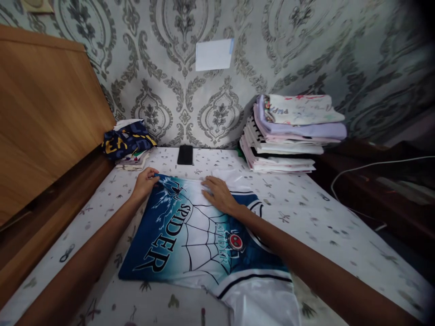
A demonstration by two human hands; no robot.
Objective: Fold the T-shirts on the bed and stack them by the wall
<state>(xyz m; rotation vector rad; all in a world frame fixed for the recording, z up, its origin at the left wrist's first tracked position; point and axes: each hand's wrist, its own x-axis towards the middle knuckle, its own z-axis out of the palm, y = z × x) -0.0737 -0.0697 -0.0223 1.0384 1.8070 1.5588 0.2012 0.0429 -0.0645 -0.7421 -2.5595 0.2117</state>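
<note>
A blue and white jersey [200, 231] with spider-web print and the word SPIDER lies spread out on the patterned bedsheet [278, 276]. Its hem points left and its neck and sleeves lie to the right. At the far hem corner, my left hand [147, 182] pinches the fabric between thumb and fingers. My right hand [217, 194] rests on the far side edge of the jersey, palm down with fingers stretched out. Part of the white far sleeve shows behind my right wrist.
A tall stack of folded clothes [288, 136] stands at the back right. At the back left is a smaller clothes pile [129, 140], beside a wooden panel [50, 113]. A black phone-like object [185, 155] lies near the wall. A white cable [370, 165] hangs at right.
</note>
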